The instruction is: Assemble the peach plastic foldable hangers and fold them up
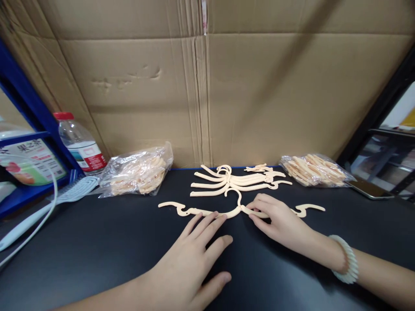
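A cream plastic clothes hanger (pixel 232 212) lies spread on the black table, its hook pointing away from me and a notched end piece at either side. My right hand (pixel 275 218) pinches the hanger's right arm between thumb and fingers, close to the centre joint. Over the left arm, my left hand (pixel 197 255) has its fingers stretched out, the fingertips resting on or just at the hanger. Just behind lies a group of similar cream hangers (pixel 233 180), overlapping, some with notched ends on the right.
Small cream pieces (pixel 259 168) lie behind the group. Clear bags of cream parts stand at left (pixel 138 170) and right (pixel 316 169). A hairbrush (pixel 74 190), white cable (pixel 54 194) and bottle (pixel 82 144) are at left, a phone (pixel 371 188) at right. Cardboard (pixel 259 86) walls the back.
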Available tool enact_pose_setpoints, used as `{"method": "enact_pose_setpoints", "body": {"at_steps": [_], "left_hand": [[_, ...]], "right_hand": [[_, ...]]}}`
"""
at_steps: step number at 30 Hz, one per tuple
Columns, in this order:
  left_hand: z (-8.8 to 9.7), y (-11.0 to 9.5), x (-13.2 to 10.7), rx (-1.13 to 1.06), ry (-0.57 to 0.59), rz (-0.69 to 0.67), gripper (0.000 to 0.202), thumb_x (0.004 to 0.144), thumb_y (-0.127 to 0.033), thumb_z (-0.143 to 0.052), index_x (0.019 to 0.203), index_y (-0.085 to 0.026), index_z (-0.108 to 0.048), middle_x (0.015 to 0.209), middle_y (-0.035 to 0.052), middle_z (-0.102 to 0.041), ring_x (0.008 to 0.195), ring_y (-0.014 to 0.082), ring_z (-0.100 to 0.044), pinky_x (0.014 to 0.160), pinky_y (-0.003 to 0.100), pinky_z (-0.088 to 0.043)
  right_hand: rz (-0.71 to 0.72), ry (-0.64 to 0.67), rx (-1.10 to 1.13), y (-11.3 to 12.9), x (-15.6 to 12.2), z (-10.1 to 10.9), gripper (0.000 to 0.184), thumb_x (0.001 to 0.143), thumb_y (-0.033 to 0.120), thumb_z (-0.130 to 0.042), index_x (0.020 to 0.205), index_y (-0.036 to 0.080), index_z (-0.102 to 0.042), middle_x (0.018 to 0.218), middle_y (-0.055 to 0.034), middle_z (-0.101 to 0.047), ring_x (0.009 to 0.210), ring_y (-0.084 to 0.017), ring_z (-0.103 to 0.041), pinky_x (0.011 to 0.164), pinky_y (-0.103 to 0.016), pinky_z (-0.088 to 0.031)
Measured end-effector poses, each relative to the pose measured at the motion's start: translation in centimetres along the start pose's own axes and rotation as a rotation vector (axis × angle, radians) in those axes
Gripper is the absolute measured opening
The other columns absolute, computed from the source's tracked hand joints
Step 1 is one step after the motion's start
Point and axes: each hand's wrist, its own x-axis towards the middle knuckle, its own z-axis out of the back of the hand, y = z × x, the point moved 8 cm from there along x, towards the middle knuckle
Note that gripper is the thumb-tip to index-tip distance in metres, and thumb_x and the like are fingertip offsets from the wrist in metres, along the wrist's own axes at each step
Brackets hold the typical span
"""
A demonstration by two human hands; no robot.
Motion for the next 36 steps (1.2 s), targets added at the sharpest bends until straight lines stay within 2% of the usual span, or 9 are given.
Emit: {"method": "enact_pose_setpoints", "body": {"at_steps": [6, 12, 16, 19, 22, 26, 30, 36], "left_hand": [[-0.2, 0.6, -0.1, 0.01, -0.11, 0.117, 0.052, 0.082, -0.029, -0.06, 0.134, -0.026, -0.051, 0.15, 0.0103, -0.04, 0.14, 0.0387, -0.028, 0.11, 0.063, -0.026], [-0.6, 0.9, -0.2, 0.029, -0.092, 0.159, 0.055, 0.082, -0.032, -0.06, 0.135, -0.027, -0.049, 0.15, 0.0092, -0.041, 0.14, 0.0391, -0.026, 0.109, 0.067, -0.019], [-0.5, 1.0, -0.4, 0.032, -0.102, 0.171, 0.056, 0.081, -0.035, -0.061, 0.135, -0.027, -0.048, 0.148, 0.0103, -0.043, 0.138, 0.0399, -0.029, 0.108, 0.071, -0.013], [-0.4, 1.2, -0.4, 0.032, -0.114, 0.182, 0.059, 0.08, -0.036, -0.063, 0.136, -0.029, -0.047, 0.149, 0.0101, -0.041, 0.138, 0.0401, -0.03, 0.108, 0.071, -0.014], [0.0, 1.5, -0.3, 0.05, -0.139, 0.204, 0.061, 0.078, -0.037, -0.064, 0.136, -0.029, -0.047, 0.151, 0.0103, -0.038, 0.139, 0.0421, -0.027, 0.107, 0.07, -0.016], [0.1, 2.2, -0.3, 0.066, -0.159, 0.218, 0.064, 0.08, -0.042, -0.063, 0.139, -0.026, -0.044, 0.149, 0.0122, -0.041, 0.138, 0.0418, -0.029, 0.109, 0.069, -0.014], [-0.1, 2.7, -0.4, 0.078, -0.158, 0.225, 0.072, 0.081, -0.047, -0.061, 0.144, -0.022, -0.035, 0.148, 0.0139, -0.042, 0.137, 0.0388, -0.033, 0.111, 0.066, -0.014], [0.0, 3.0, -0.3, 0.084, -0.168, 0.24, 0.07, 0.08, -0.047, -0.062, 0.141, -0.022, -0.038, 0.145, 0.0141, -0.045, 0.134, 0.0383, -0.038, 0.11, 0.067, -0.018]], "right_hand": [[0.001, 0.02, -0.045, -0.3, 0.0, -0.1, 0.015, 0.087, 0.012, -0.055, 0.094, 0.019, -0.067, 0.085, -0.0044, -0.062, 0.082, -0.019, -0.059, 0.074, -0.032, -0.049], [0.005, 0.076, -0.035, -0.6, 0.2, -0.2, 0.015, 0.091, 0.021, -0.056, 0.101, 0.02, -0.067, 0.091, -0.0059, -0.062, 0.089, -0.02, -0.059, 0.079, -0.034, -0.05], [0.007, 0.14, -0.024, -1.2, 0.2, 1.2, 0.027, 0.088, 0.03, -0.061, 0.113, 0.02, -0.065, 0.102, -0.0085, -0.064, 0.1, -0.023, -0.059, 0.088, -0.039, -0.048], [-0.029, 0.24, -0.012, -2.6, -0.1, 2.8, 0.032, 0.084, 0.032, -0.065, 0.114, 0.022, -0.065, 0.11, -0.0083, -0.064, 0.103, -0.024, -0.06, 0.091, -0.039, -0.048], [-0.069, 0.327, -0.005, -4.3, -0.5, 4.4, 0.033, 0.075, 0.032, -0.072, 0.106, 0.023, -0.068, 0.105, -0.0062, -0.067, 0.095, -0.024, -0.063, 0.084, -0.036, -0.051], [-0.143, 0.381, -0.024, -6.2, -0.7, 5.5, 0.021, 0.069, 0.025, -0.071, 0.089, 0.022, -0.07, 0.091, -0.0037, -0.069, 0.08, -0.021, -0.064, 0.068, -0.03, -0.051], [-0.243, 0.499, -0.005, -7.3, -0.9, 4.6, 0.006, 0.074, 0.023, -0.064, 0.078, 0.02, -0.067, 0.073, -0.0013, -0.065, 0.068, -0.017, -0.061, 0.059, -0.026, -0.047], [-0.294, 0.549, 0.07, -7.5, -1.1, 3.9, 0.006, 0.077, 0.022, -0.059, 0.073, 0.019, -0.062, 0.066, -0.0002, -0.064, 0.063, -0.015, -0.059, 0.055, -0.024, -0.043]]}}
